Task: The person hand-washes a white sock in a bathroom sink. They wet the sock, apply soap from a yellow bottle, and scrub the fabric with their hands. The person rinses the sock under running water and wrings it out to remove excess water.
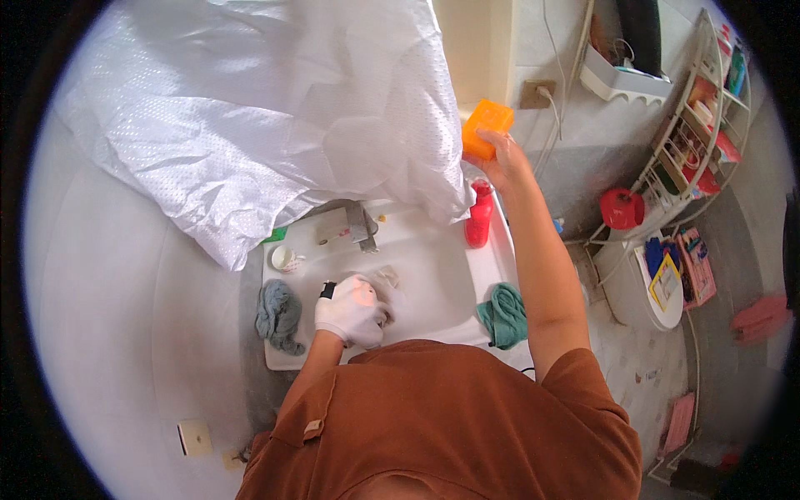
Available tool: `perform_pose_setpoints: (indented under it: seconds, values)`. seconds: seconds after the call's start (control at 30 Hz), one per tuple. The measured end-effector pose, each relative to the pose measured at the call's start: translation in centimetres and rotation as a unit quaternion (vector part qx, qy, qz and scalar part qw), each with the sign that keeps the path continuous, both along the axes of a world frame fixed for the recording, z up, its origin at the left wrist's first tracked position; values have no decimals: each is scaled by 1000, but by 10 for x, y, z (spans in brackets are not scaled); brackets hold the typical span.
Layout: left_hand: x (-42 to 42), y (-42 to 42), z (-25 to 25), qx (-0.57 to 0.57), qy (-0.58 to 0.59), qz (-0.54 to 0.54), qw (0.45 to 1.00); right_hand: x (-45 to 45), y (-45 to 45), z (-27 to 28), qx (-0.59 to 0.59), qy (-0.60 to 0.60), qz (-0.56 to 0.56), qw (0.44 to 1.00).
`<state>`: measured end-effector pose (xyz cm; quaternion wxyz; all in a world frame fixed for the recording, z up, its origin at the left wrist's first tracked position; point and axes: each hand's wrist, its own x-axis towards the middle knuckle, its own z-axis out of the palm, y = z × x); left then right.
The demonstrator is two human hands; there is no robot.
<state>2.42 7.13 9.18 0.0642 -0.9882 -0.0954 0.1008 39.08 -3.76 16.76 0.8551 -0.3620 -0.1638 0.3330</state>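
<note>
My right hand [500,156] is raised beyond the right rear of a white washbasin [431,269]. Between its fingers and thumb is a bright orange rectangular block [488,128], a soap bar or a small box. Low over the basin is my left hand [353,309], in a white glove with a black tab. A blurred pale, cloth-like bundle [387,278] shows at its fingers; whether they grip it is unclear. Behind the hand stands a metal faucet [359,226]. A bunched grey-blue cloth [279,315] lies on the left rim, a folded green cloth [505,315] on the right rim.
On the basin stand a white cup [285,258] and a red bottle [479,215]. A shiny white curtain [281,112] hangs over its back edge. At right are a wire shelf [684,137], a red container [622,208] and a toilet [631,284] with items on its lid.
</note>
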Motion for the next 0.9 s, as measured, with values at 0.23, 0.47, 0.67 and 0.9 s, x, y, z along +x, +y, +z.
perform_pose_setpoints:
  seconds: [0.23, 0.47, 0.67, 0.9]
  values:
    - [0, 10, -7, 30, 17, -6, 999, 30, 54, -10, 30, 78, 27, 996]
    - [-8, 27, -20, 120, 57, -54, 990, 6, 66, -21, -8, 71, -98, 993]
    - [-21, 66, -76, 606, 84, -242, 753, 23, 46, -42, -114, 21, -150, 982]
    - [-32, 50, 20, -115, -3, -90, 989, -83, 6, -38, -135, -248, -480, 831]
